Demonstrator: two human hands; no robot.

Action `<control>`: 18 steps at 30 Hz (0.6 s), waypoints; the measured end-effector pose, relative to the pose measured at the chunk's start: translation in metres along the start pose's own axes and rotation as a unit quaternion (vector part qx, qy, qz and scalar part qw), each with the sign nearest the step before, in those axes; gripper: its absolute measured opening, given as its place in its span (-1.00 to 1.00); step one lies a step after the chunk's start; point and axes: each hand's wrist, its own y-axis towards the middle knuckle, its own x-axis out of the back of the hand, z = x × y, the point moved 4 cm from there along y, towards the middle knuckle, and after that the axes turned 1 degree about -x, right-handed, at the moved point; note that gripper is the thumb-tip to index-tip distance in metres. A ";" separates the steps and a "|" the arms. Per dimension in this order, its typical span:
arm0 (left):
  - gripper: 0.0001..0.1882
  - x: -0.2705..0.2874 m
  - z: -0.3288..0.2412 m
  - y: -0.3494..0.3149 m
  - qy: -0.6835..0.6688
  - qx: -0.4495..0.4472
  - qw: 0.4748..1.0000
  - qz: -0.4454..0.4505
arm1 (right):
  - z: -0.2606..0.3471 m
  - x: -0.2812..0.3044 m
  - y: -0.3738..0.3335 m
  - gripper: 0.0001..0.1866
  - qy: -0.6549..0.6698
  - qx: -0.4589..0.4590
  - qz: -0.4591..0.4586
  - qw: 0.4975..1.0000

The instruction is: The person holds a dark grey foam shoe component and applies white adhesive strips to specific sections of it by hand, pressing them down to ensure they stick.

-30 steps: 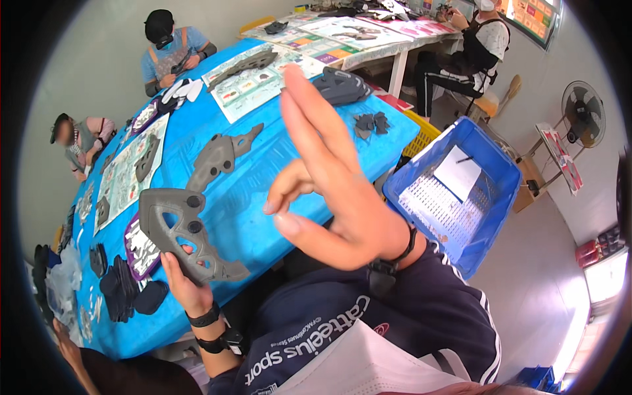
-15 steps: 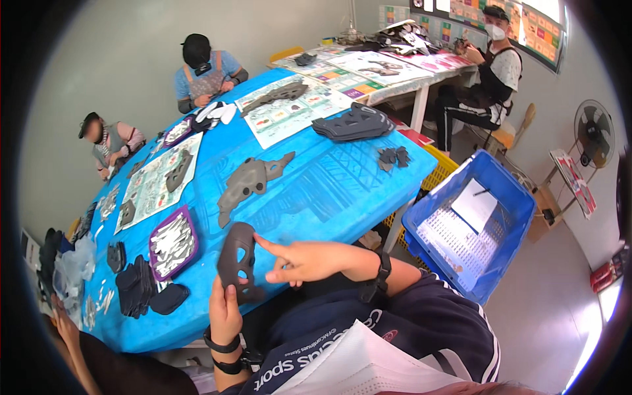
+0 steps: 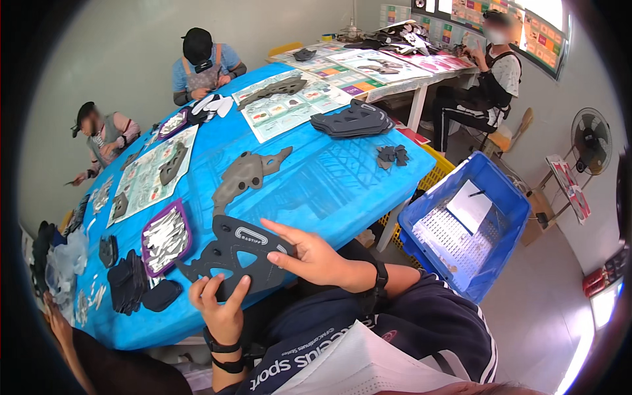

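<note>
A dark grey shoe upper piece (image 3: pixel 264 275), flat, with triangular cut-outs and a light printed mark along its top, is held up in front of me over the table's near edge. My left hand (image 3: pixel 220 313) pinches its lower edge, thumb on the near face. At the right end my right hand (image 3: pixel 319 260) has its thumb on the face and its index finger stretched over the top edge; its other fingers are partly hidden. Just beyond lies another grey upper piece (image 3: pixel 245 178) on the blue table (image 3: pixel 309 204).
A purple tray (image 3: pixel 187 247) of white strips and stacked dark pieces (image 3: pixel 126 283) lie at left. A pile of upper pieces (image 3: pixel 352 122) is farther back. A blue crate (image 3: pixel 421 253) stands at right. People sit at the far side; another person's arm (image 3: pixel 62 336) is at lower left.
The upper piece has turned so its broad printed face shows. My right hand has gone from pointing at its edge to holding its right end; my left hand has shifted its hold slightly.
</note>
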 end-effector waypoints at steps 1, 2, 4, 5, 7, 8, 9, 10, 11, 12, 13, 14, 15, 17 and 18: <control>-0.52 0.001 0.001 -0.002 0.006 -0.002 1.000 -0.009 | -0.001 0.002 0.000 -0.45 0.018 -0.011 -0.019 1.000; -0.52 0.001 0.002 -0.003 0.011 -0.003 1.000 -0.017 | -0.001 0.003 0.000 -0.43 0.006 -0.004 -0.015 1.000; -0.53 0.000 0.003 -0.005 0.007 0.003 1.000 -0.021 | 0.000 0.002 -0.001 -0.39 -0.015 0.004 -0.004 1.000; -0.54 -0.001 0.004 -0.006 0.016 0.004 1.000 -0.023 | 0.000 0.003 -0.003 -0.38 -0.032 0.009 -0.008 0.999; -0.58 -0.003 0.003 -0.006 0.018 0.004 0.999 -0.029 | 0.004 0.001 -0.005 -0.36 -0.059 0.035 -0.009 0.998; -0.60 -0.004 0.003 -0.005 0.012 0.003 0.999 -0.034 | 0.006 0.000 -0.006 -0.35 -0.086 0.035 0.005 0.996; -0.63 -0.004 0.002 -0.004 0.004 0.000 0.999 -0.036 | 0.010 0.000 -0.006 -0.35 -0.105 0.057 0.013 0.993; -0.63 -0.004 0.001 -0.002 0.011 -0.004 0.999 -0.048 | 0.014 -0.001 -0.006 -0.34 -0.127 0.082 0.029 0.988; -0.64 -0.004 0.001 0.000 0.019 -0.010 0.998 -0.056 | 0.014 0.002 -0.006 -0.35 -0.184 0.026 0.043 0.982; -0.64 -0.002 0.000 0.001 0.028 -0.021 0.997 -0.068 | 0.026 0.009 -0.007 -0.36 -0.282 0.102 -0.028 0.954; -0.62 -0.001 0.000 0.003 0.035 -0.019 0.995 -0.086 | 0.039 0.015 -0.008 -0.37 -0.378 0.178 -0.080 0.905; -0.60 0.000 0.002 0.004 0.058 -0.009 0.995 -0.086 | 0.051 0.016 -0.009 -0.38 -0.462 0.252 -0.123 0.841; -0.61 0.001 0.003 0.006 0.067 -0.003 0.994 -0.087 | 0.059 0.023 -0.013 -0.45 -0.456 0.232 -0.118 0.851; -0.62 0.004 0.005 0.010 0.075 -0.001 0.992 -0.103 | 0.075 0.030 -0.022 -0.57 -0.336 0.256 -0.137 0.896; -0.62 0.004 0.006 0.012 0.064 0.007 0.993 -0.102 | 0.084 0.030 -0.027 -0.59 -0.282 0.294 -0.128 0.904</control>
